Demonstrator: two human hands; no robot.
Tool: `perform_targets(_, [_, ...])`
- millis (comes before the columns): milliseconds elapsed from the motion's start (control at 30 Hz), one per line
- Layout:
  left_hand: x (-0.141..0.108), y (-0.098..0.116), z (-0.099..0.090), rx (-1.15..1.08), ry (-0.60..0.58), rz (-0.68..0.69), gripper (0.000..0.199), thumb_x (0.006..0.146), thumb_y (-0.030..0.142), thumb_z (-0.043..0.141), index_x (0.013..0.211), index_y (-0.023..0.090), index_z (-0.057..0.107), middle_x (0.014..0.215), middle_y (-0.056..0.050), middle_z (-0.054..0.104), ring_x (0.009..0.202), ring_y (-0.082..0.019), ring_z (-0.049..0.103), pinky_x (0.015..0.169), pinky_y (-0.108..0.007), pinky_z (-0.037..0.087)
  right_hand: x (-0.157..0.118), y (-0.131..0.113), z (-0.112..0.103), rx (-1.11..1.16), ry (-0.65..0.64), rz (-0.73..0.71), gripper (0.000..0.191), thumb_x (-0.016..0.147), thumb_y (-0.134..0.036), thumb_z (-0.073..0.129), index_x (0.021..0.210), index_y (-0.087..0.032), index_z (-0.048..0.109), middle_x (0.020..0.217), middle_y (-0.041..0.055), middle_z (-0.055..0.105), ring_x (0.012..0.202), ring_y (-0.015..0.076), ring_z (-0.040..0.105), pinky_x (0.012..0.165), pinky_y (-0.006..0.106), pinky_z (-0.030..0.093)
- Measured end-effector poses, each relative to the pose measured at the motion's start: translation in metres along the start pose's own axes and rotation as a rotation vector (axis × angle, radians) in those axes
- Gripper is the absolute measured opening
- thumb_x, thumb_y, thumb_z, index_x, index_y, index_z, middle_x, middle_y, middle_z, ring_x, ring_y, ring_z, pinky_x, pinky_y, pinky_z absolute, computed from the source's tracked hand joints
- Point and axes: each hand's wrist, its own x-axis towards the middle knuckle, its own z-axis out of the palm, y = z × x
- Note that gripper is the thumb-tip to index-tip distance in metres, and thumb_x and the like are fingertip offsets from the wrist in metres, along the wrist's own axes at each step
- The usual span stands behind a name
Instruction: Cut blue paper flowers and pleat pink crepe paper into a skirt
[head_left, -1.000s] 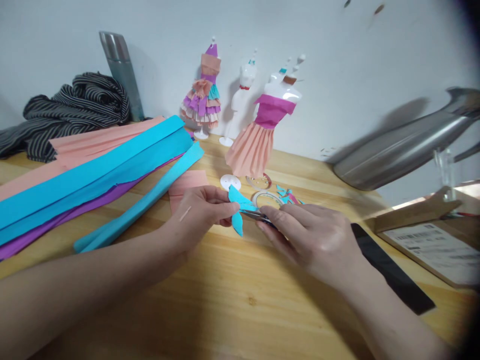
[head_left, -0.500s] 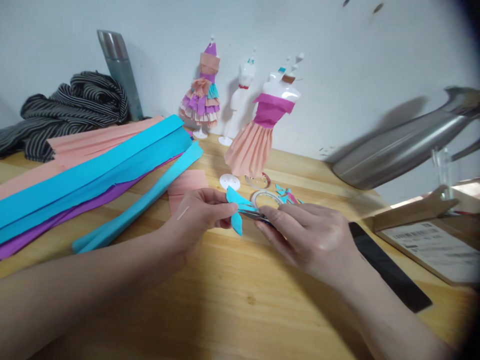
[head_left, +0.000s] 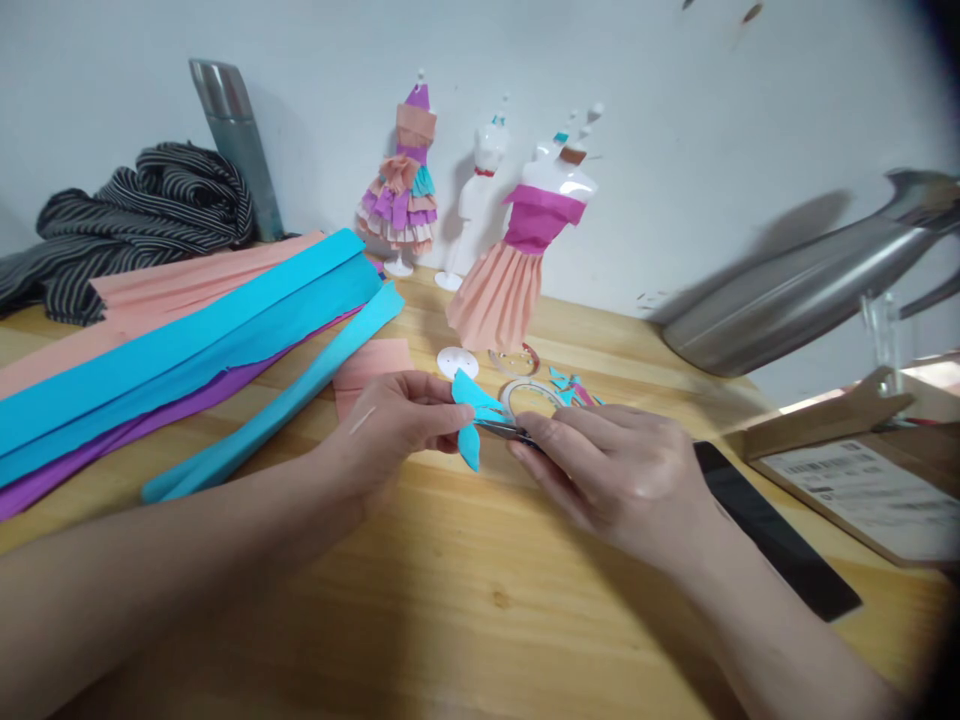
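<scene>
Between its thumb and fingers, my left hand (head_left: 409, 420) pinches a small piece of blue crepe paper (head_left: 468, 447) cut into pointed, petal-like shapes. My right hand (head_left: 607, 465) is closed around a pair of scissors (head_left: 501, 429), whose handles are hidden in the fingers. The metal blades point left and lie against the paper close to my left fingertips. Just behind the blades a roll of tape (head_left: 517, 392) rests on the table, with blue and pink paper scraps (head_left: 571, 390) beside it.
Behind stand a mannequin in a pink pleated dress (head_left: 498, 300), a ruffled-dress mannequin (head_left: 405, 195) and a bare white one (head_left: 472, 200). Blue crepe paper strips (head_left: 187, 345) lie left. At right are a black phone (head_left: 780, 535), a cardboard box (head_left: 862, 490) and a steel jug (head_left: 787, 290).
Both hands, the blue paper and the scissors hold nearly the same pose. The whole view has shifted very slightly.
</scene>
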Motion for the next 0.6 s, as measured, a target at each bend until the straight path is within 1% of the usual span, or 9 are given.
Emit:
perform_targets(133, [0.0, -0.001, -0.001, 0.017, -0.027, 0.017, 0.008, 0.066, 0.019, 0.075, 0.067, 0.014, 0.07, 0.065, -0.002, 0.065, 0.06, -0.012, 0.056, 0.061, -0.027, 0.047, 0.0, 0.0, 0.0, 0.006, -0.002, -0.004, 0.02, 0.094, -0.024, 0.054, 0.082, -0.013, 0.067, 0.062, 0.0036, 0.064, 0.052, 0.0139, 0.054, 0.052, 0.03, 0.034])
perform_targets(267, [0.0, 0.002, 0.0, 0.016, 0.006, -0.007, 0.01, 0.063, 0.019, 0.077, 0.066, 0.014, 0.068, 0.063, -0.001, 0.065, 0.058, -0.011, 0.057, 0.06, -0.027, 0.047, 0.001, 0.0, -0.001, 0.009, -0.006, -0.011, 0.021, 0.093, -0.023, 0.055, 0.08, -0.013, 0.067, 0.061, 0.0036, 0.064, 0.051, 0.0137, 0.053, 0.052, 0.03, 0.034])
perform_targets(367, [0.002, 0.003, -0.002, 0.041, 0.005, -0.016, 0.012, 0.061, 0.018, 0.078, 0.066, 0.014, 0.068, 0.06, -0.001, 0.064, 0.057, -0.011, 0.057, 0.06, -0.026, 0.047, 0.002, 0.0, -0.001, 0.009, -0.002, -0.019, 0.022, 0.094, -0.023, 0.054, 0.08, -0.012, 0.067, 0.059, 0.0031, 0.062, 0.05, 0.0133, 0.051, 0.051, 0.03, 0.033])
perform_targets(433, [0.004, 0.003, -0.005, 0.071, -0.034, -0.022, 0.013, 0.062, 0.019, 0.078, 0.068, 0.013, 0.068, 0.061, -0.002, 0.065, 0.058, -0.012, 0.057, 0.06, -0.026, 0.048, 0.002, -0.001, -0.001, 0.012, 0.005, -0.027, 0.023, 0.094, -0.022, 0.053, 0.078, -0.013, 0.066, 0.059, 0.0027, 0.061, 0.05, 0.013, 0.05, 0.051, 0.03, 0.033])
perform_targets(533, [0.007, 0.002, -0.011, 0.135, -0.127, -0.004, 0.01, 0.065, 0.019, 0.075, 0.072, 0.013, 0.071, 0.064, -0.003, 0.066, 0.061, -0.013, 0.058, 0.061, -0.027, 0.049, 0.002, -0.001, -0.001, 0.012, 0.009, -0.028, 0.025, 0.094, -0.023, 0.053, 0.076, -0.014, 0.066, 0.058, 0.0026, 0.061, 0.05, 0.0129, 0.05, 0.051, 0.03, 0.032])
perform_targets(600, [0.008, 0.001, -0.013, 0.16, -0.157, 0.012, 0.009, 0.066, 0.017, 0.073, 0.074, 0.014, 0.072, 0.064, -0.003, 0.066, 0.062, -0.013, 0.059, 0.062, -0.027, 0.05, 0.002, -0.001, 0.0, 0.005, 0.005, -0.026, 0.024, 0.094, -0.023, 0.053, 0.077, -0.013, 0.067, 0.058, 0.0027, 0.061, 0.05, 0.0129, 0.05, 0.051, 0.03, 0.032])
